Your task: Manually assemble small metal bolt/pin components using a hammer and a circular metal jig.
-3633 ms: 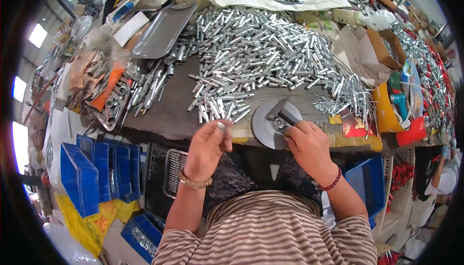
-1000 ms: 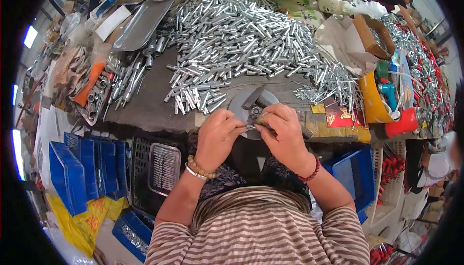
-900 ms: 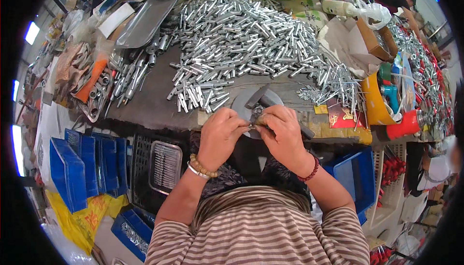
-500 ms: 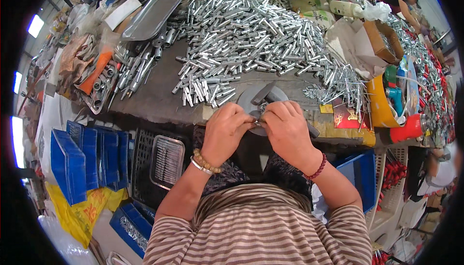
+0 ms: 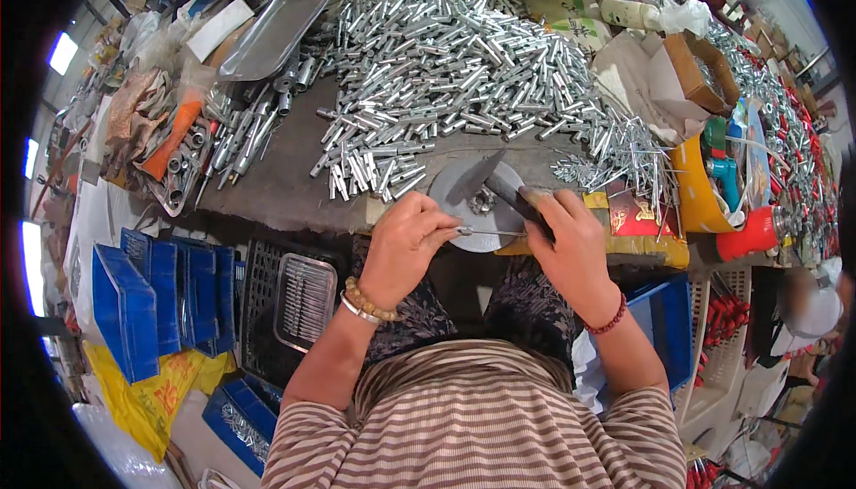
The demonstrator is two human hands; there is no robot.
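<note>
My left hand (image 5: 410, 244) pinches the end of a thin metal rod (image 5: 497, 233), which points right across the front of a round grey metal plate (image 5: 446, 188) at the bench edge. My right hand (image 5: 571, 244) is closed around the dark handle of a hammer (image 5: 508, 193). Its wedge-shaped head lies over the plate, and a small metal piece (image 5: 484, 201) shows beside it. The rod's far end comes close to my right fingers; I cannot tell whether they touch it.
A large heap of silvery metal tubes (image 5: 464, 61) covers the bench behind the plate. Thin pins (image 5: 615, 168) lie in a pile to the right, near a yellow holder (image 5: 700, 186). Blue bins (image 5: 125, 311) and a metal tray of rods (image 5: 308, 300) stand at lower left.
My hands have moved apart from their shared pinch. The right one has taken hold of the hammer handle, and the hammer has turned. My left hand keeps its pinch, with the rod now showing.
</note>
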